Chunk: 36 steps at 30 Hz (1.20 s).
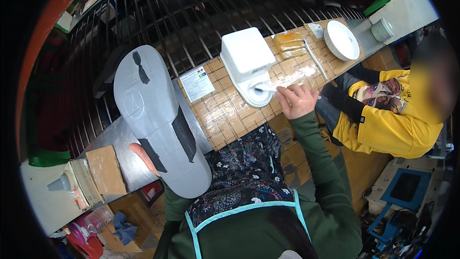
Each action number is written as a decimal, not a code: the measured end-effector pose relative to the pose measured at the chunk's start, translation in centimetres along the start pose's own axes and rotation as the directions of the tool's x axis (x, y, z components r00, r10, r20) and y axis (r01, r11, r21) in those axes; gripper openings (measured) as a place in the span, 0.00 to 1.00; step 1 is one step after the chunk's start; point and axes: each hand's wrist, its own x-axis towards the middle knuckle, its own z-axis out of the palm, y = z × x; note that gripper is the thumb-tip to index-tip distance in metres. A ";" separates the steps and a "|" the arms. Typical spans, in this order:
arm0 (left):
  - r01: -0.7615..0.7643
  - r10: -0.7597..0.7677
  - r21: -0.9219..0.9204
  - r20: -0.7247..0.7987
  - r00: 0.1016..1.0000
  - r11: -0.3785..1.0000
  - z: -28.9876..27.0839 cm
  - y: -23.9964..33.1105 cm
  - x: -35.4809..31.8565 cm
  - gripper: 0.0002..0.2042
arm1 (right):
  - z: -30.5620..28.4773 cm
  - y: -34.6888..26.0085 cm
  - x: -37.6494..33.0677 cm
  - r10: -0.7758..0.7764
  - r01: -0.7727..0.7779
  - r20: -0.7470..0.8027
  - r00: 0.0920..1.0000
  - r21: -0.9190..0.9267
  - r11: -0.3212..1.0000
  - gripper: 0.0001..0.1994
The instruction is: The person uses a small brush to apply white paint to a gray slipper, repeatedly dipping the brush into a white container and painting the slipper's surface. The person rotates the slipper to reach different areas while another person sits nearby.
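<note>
My left hand (143, 159) holds up a grey shoe sole (158, 120) with black patches, its underside facing me; only my thumb and palm edge show behind it. My right hand (297, 100) reaches forward to the taped cardboard-covered bench (225, 115) and grips a white brush (273, 86), whose tip rests in the round opening of a white glue container (249, 64). My green sleeves and a floral apron fill the lower middle.
A person in a yellow top (388, 115) sits at the right. On the bench lie a printed card (197, 84), amber blocks (290, 44), a white bowl (341, 40) and a small pot (382, 29). A wire rack (191, 14) stands behind. A brown block (106, 169) lies at left.
</note>
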 end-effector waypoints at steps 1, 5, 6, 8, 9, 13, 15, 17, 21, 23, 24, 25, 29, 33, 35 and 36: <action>-0.009 0.010 0.010 -0.034 0.999 1.000 0.0 -0.1 0.0 0.37 | 0.1 0.0 0.0 0.008 -0.007 -0.013 1.000 0.006 1.000 0.05; 0.003 -0.003 0.026 0.011 1.000 1.000 0.1 -0.5 0.6 0.37 | 0.4 0.3 0.4 -0.039 0.039 0.001 0.999 -0.022 0.999 0.04; -0.001 0.002 0.055 -0.020 1.000 0.998 0.2 -0.5 0.5 0.37 | 0.3 0.4 0.3 -0.025 0.025 0.029 0.999 0.000 1.000 0.04; -0.025 0.032 0.085 -0.079 0.996 0.996 0.4 -0.7 0.5 0.37 | 0.2 0.9 0.2 0.009 -0.012 0.092 0.996 0.039 0.999 0.04; -0.038 0.049 0.109 -0.102 0.994 0.993 0.5 -0.7 0.6 0.37 | 0.2 1.1 0.1 0.062 -0.078 0.146 0.987 0.105 0.991 0.04; -0.068 0.111 0.137 -0.336 0.935 0.988 1.1 -1.0 0.8 0.38 | 0.6 1.9 -0.5 0.363 -0.557 0.441 0.821 0.478 0.679 0.10; -0.074 0.143 0.205 -0.346 0.927 0.976 1.5 -1.4 0.7 0.37 | 0.8 2.3 -0.8 0.390 -0.699 0.582 0.713 0.554 0.451 0.11; -0.038 0.093 0.207 -0.265 0.960 0.978 1.7 -1.9 0.7 0.37 | 0.7 2.8 -1.1 0.368 -0.776 0.685 0.629 0.581 0.245 0.12; 0.066 -0.035 0.216 -0.142 0.989 0.974 0.8 -3.5 1.1 0.38 | 0.1 2.7 -1.5 0.305 -0.772 0.723 0.619 0.632 0.067 0.11; 0.085 0.034 0.301 -0.371 0.928 0.950 0.2 -5.1 1.1 0.39 | -0.3 1.8 -1.2 0.337 -0.724 0.656 0.676 0.676 0.137 0.09; 0.148 -0.011 0.340 -0.376 0.927 0.929 -0.1 -5.6 1.1 0.40 | -0.6 1.0 -0.8 0.366 -0.687 0.595 0.715 0.693 0.217 0.07; 0.155 -0.013 0.361 -0.368 0.930 0.920 -0.2 -6.4 1.4 0.40 | -1.0 0.2 -0.1 0.417 -0.699 0.570 0.708 0.649 0.300 0.06; 0.242 -0.084 0.446 -0.345 0.935 0.861 0.9 -8.3 2.8 0.42 | -3.5 -3.5 3.7 0.209 -0.108 -0.251 0.945 0.363 0.925 0.10; 0.044 -0.044 0.601 -0.014 0.999 0.798 3.6 -8.8 3.3 0.42 | -6.2 -8.2 6.2 0.211 0.023 -0.304 0.929 0.616 0.787 0.13; -0.015 -0.065 0.647 0.099 0.993 0.763 4.5 -8.5 3.0 0.44 | -6.4 -10.1 6.7 0.269 -0.028 -0.136 0.953 0.848 0.530 0.14; -0.006 -0.085 0.649 0.109 0.990 0.761 4.7 -8.3 2.9 0.44 | -6.3 -10.7 6.9 0.264 -0.035 -0.100 0.959 0.887 0.461 0.14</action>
